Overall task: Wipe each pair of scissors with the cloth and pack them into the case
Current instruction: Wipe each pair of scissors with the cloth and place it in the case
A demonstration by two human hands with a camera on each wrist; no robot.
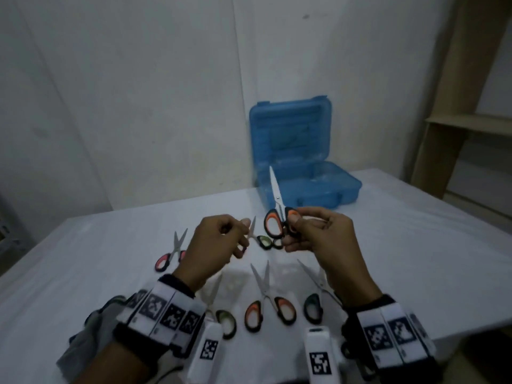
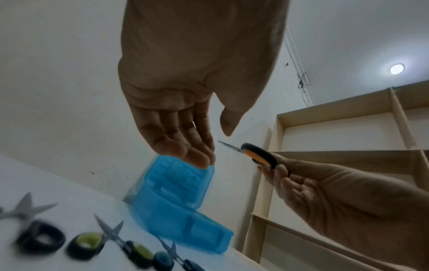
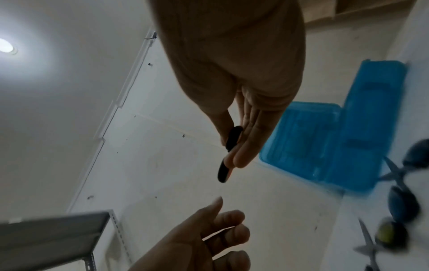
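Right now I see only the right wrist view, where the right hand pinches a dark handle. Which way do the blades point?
Observer: Upward. In the head view, the orange-handled scissors have their blades closed and the tip up. The right hand pinches one handle loop.
Operator: Where is the cloth? I cannot find it.
Observer: A grey cloth lies near the front left edge of the table, beside the left forearm. The left hand holds nothing.
Operator: Is anything already in the case?
Observer: The blue case stands open. I see no scissors in its base, though that part is blurred.
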